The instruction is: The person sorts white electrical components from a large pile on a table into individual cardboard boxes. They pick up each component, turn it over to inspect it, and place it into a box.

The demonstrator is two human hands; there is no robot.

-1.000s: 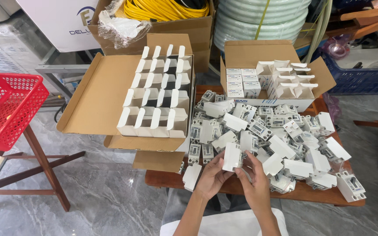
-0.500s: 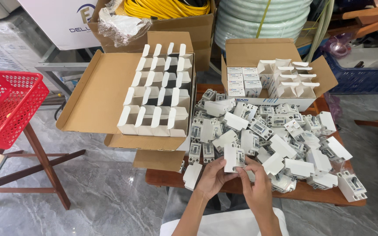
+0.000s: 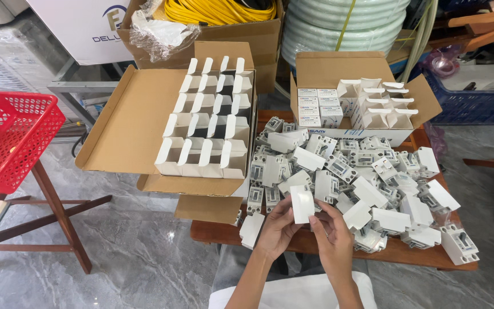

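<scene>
Your fingers (image 3: 299, 201) cover the box (image 3: 302, 204) bottom, the basket (image 3: 7, 137) runs off the left edge, and the worktop (image 3: 315, 243) is mostly buried.

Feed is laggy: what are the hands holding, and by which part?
Both hands, left hand and right hand, hold one small white box by its lower side edges.

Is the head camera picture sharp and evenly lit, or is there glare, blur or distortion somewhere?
Head view: soft, even daylight with no hard shadows; the grey marble floor shows pale reflections; the left hand, right hand and the small white box they hold are sharp; straight edges near the frame, such as the red basket, lean outward from wide-angle distortion.
</scene>
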